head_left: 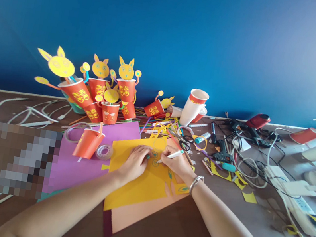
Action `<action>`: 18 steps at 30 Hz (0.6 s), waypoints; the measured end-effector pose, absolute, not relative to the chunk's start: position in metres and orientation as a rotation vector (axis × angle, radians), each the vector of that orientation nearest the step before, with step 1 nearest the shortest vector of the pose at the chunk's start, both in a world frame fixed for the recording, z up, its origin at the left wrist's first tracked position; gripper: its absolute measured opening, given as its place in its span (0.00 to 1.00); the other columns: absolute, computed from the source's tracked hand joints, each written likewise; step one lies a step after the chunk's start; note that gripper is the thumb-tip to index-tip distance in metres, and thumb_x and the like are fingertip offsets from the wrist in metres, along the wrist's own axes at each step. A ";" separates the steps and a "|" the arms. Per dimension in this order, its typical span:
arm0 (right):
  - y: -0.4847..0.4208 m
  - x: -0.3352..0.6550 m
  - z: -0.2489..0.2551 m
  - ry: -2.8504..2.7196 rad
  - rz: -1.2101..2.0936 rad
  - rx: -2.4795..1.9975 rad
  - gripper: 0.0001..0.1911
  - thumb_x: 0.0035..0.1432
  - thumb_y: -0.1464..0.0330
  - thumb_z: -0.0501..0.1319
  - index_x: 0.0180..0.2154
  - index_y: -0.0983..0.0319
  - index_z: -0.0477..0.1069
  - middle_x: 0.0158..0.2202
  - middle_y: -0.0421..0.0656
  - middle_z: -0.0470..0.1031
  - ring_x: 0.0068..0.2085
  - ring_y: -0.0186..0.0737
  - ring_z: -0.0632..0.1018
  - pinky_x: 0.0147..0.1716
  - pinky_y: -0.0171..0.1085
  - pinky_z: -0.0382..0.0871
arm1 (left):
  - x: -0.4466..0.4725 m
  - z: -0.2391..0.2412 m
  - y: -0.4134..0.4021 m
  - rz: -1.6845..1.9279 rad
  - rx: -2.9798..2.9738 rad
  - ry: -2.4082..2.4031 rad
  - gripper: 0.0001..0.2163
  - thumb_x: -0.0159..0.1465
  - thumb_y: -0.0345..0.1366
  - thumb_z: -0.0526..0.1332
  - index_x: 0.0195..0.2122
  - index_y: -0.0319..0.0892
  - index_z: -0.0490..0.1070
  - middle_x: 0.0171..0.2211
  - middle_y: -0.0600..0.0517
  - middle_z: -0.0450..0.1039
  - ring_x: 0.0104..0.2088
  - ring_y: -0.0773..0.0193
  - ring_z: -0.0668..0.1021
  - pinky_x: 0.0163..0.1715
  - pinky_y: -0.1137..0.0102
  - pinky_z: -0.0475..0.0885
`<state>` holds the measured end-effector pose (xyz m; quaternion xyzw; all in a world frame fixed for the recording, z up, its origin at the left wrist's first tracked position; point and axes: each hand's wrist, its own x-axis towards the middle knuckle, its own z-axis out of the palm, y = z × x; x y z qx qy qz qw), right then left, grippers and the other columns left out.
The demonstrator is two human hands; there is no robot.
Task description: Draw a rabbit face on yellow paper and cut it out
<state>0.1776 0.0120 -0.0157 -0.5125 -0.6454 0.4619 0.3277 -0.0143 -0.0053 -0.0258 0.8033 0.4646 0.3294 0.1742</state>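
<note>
A white pen (175, 154) is held in the right grip (177, 164), the fingers closed narrowly about its barrel. Its long axis is slanted across the yellow sheet (128, 188); the tip is pointed left and toward the near side, just beside the drawn circles, and the teal end is directed away to the right. The left grip (134, 162) is laid on the same sheet with fingers bent; whether anything is pinched there cannot be told.

The yellow sheet is set askew over a peach sheet (129, 219), whose near corner is brought close to the front edge of the counter (171, 222). A strip of brown surface is shown between the paper and that edge. The right side is crowded by cables and glue guns (223, 151).

On the purple sheet (61, 171), a tilted red cup (88, 145) is placed beside a tape roll (104, 151). Farther back, yellow animal heads (61, 66) are raised above red cups (109, 113). The inside of the white cup stack (189, 113) cannot be made out.
</note>
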 end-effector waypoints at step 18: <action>0.011 0.177 -0.014 -1.699 1.137 -1.415 0.08 0.50 0.65 0.56 0.23 0.61 0.59 0.18 0.34 0.61 0.20 0.29 0.61 0.17 0.29 0.52 | -0.014 -0.026 -0.005 0.943 2.265 1.312 0.16 0.51 0.17 0.52 0.34 0.44 0.68 0.43 0.48 0.75 0.47 0.56 0.75 0.49 0.57 0.69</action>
